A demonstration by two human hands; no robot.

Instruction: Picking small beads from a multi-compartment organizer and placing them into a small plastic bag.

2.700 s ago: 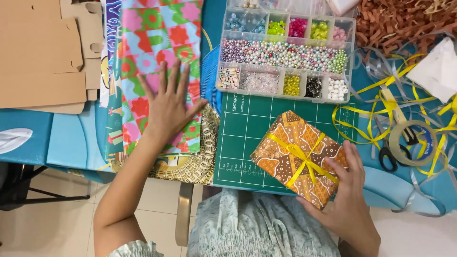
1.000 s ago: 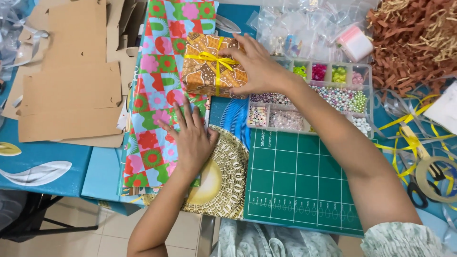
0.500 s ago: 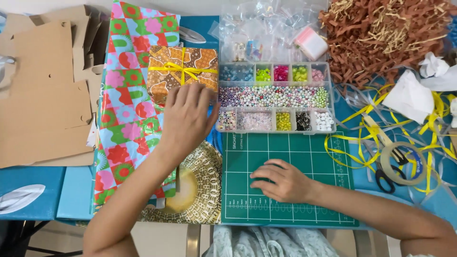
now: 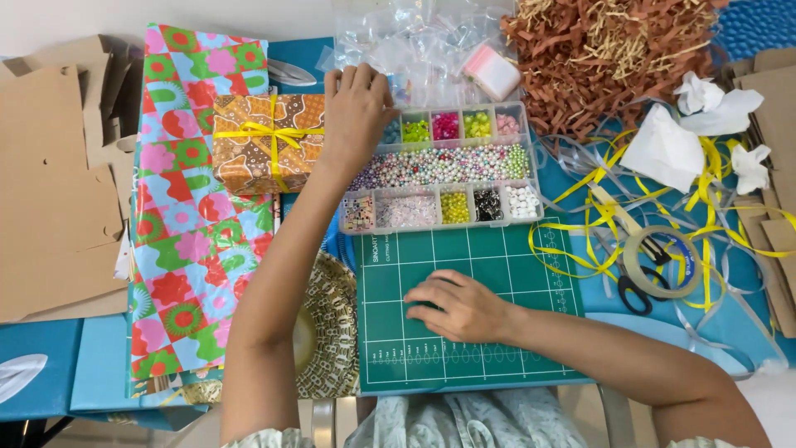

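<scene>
From the head camera, the left hand (image 4: 356,104) reaches far across the bench (image 4: 50,348) and rests on the top left corner of the bead box (image 4: 444,170). Its fingers (image 4: 358,79) lie close together, palm down, tips at the edge of the clear bags (image 4: 406,37) beyond the box; whether they pinch anything cannot be told. The bead box is a clear tray of compartments: small ones with green, pink and yellow beads along the far side, one long row of pearly beads across the middle, and more small ones along the near side.

Just left of that hand sits the gift (image 4: 265,141), a brown patterned parcel tied with yellow ribbon, lying on the checked wrapping paper (image 4: 182,241). Left of the paper lie flat cardboard pieces (image 4: 54,207).

The right hand (image 4: 460,307) lies palm down on the green mat (image 4: 497,257), which touches the near edge of the bead box. Its fingers (image 4: 427,292) are loosely curled and slightly apart, holding nothing.

A gold patterned sheet (image 4: 332,332) lies between the mat and the checked paper, partly under the left forearm. To the right are loose yellow ribbons (image 4: 580,249), a tape roll (image 4: 663,261), black scissors (image 4: 634,290), crumpled white paper (image 4: 672,149) and a heap of brown shredded paper (image 4: 605,58).
</scene>
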